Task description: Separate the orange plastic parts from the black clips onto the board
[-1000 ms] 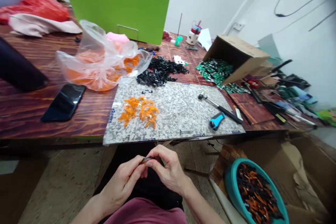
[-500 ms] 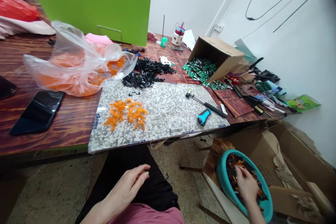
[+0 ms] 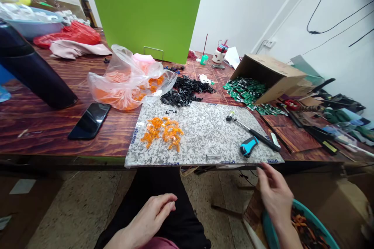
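Now the right hand point(image 3: 274, 194) hangs just above a round teal plastic basin point(image 3: 309, 209) filled with orange and black plastic pieces, its fingers point(image 3: 262, 173) slightly apart and apparently empty. The left hand point(image 3: 149, 218) rests on black trousers point(image 3: 157, 181), fingers together, holding nothing. Small orange plastic pieces point(image 3: 162, 132) lie well away on a speckled granite slab point(image 3: 204, 132).
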Demonstrator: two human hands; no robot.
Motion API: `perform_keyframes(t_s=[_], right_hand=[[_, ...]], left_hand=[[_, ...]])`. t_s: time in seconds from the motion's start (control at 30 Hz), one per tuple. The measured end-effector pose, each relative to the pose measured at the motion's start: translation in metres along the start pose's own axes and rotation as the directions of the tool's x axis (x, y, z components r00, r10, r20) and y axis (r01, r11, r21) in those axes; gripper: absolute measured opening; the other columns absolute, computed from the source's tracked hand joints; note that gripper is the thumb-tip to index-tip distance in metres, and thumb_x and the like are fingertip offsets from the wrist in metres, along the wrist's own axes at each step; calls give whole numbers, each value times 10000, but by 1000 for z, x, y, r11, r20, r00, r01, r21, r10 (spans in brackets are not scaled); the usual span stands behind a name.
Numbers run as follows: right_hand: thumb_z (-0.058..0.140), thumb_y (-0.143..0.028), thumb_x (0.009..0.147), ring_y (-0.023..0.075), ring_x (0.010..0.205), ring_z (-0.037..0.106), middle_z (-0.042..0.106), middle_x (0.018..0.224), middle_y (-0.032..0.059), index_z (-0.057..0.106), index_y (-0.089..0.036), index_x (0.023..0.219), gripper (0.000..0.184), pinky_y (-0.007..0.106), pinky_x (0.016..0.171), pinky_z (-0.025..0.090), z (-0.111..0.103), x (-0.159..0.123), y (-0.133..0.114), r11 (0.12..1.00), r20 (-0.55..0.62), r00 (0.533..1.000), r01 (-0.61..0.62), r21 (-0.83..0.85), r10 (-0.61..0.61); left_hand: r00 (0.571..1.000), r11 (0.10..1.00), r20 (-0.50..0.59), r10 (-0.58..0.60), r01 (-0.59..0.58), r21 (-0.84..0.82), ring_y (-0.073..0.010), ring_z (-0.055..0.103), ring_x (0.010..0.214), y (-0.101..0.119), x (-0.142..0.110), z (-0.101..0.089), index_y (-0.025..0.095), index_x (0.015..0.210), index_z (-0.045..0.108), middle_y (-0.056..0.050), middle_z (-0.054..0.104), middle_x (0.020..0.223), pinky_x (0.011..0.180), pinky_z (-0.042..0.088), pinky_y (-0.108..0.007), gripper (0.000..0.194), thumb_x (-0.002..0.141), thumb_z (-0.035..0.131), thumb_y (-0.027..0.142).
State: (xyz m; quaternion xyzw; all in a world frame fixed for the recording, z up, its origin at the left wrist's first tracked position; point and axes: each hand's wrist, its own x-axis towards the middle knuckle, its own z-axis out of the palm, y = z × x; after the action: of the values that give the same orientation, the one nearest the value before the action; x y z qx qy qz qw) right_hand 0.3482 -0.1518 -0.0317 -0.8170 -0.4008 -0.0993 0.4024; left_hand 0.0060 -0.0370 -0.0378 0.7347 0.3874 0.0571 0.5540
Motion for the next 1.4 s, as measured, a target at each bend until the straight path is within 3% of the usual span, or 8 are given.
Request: perform_keyframes(t_s=[0.13, 0.27, 0.6, 0.8, 1.0, 1.13, 1.3, 1.4], right_hand=[[524, -282, 880, 219, 977, 584, 620, 1076, 94, 621, -225, 1063, 215, 340, 803, 475, 50, 26, -109, 891, 300, 862, 305, 337, -409], [503, -222, 890, 181, 893, 591, 624, 1026, 73, 615, -206, 1058, 202, 303, 804, 457, 107, 55, -168, 848, 466, 722, 337, 409, -511], [604, -125, 774, 206, 861, 553, 622, 863, 79, 657, -164, 808, 73, 330, 822, 399, 218, 115, -215, 926, 562, 750, 183, 332, -349], [540, -250, 840, 142, 690, 544, 605, 734, 34, 593, -153, 766, 133, 268, 670, 426, 184, 107, -221, 883, 678, 644, -9, 469, -354], [464, -534, 866, 73, 507, 459, 554, 640, -14, 548, -157, 743, 405, 210, 502, 391, 115, 68, -218, 760, 818, 371, -333, 558, -439], [596, -542, 791, 49, 487, 410, 515, 637, -36, 533, -155, 721, 398, 197, 491, 345, 93, 41, -210, 585, 862, 209, -659, 473, -462], [605, -534, 785, 46, 480, 415, 533, 634, -34, 546, -153, 701, 394, 185, 480, 336, 86, 22, -201, 591, 890, 211, -683, 430, -404], [543, -498, 844, 68, 540, 480, 568, 675, -20, 587, -156, 779, 351, 191, 521, 382, 84, 23, -188, 680, 862, 315, -529, 508, -398]], left_hand=[[1000, 1000, 16, -1, 1, 13, -206, 623, 965, -4, -1, 4, 224, 1117, 634, -32, 725, 976, 879, 445, -302, 345, 918, 412, 397], [1000, 1000, -8, -7, 7, 10, -214, 619, 979, 1, -5, 0, 213, 1125, 625, -42, 720, 993, 890, 439, -310, 346, 920, 409, 388], [994, 999, -102, 26, -31, -44, -222, 622, 948, 13, -14, -20, 241, 1089, 646, -26, 724, 952, 877, 446, -320, 314, 913, 432, 389], [982, 938, -177, 69, -124, -323, -189, 649, 839, 27, -11, -49, 199, 1084, 641, -45, 718, 914, 778, 499, -284, 325, 936, 424, 390], [910, 876, -411, 56, -243, -418, -192, 638, 803, 39, 5, -77, 163, 1175, 596, -91, 704, 977, 793, 488, -331, 386, 920, 458, 418], [933, 797, -348, 86, -274, -538, -185, 623, 724, 44, 17, -74, 136, 1038, 653, -94, 712, 880, 681, 491, -301, 420, 898, 465, 484], [945, 814, -326, 39, -219, -538, -149, 574, 634, 47, 23, -59, 144, 912, 709, -26, 679, 658, 679, 446, -274, 351, 842, 576, 462], [955, 824, -297, 0, -168, -541, -145, 550, 600, 45, 25, -52, 144, 900, 729, -25, 683, 637, 673, 434, -283, 360, 820, 597, 470]])
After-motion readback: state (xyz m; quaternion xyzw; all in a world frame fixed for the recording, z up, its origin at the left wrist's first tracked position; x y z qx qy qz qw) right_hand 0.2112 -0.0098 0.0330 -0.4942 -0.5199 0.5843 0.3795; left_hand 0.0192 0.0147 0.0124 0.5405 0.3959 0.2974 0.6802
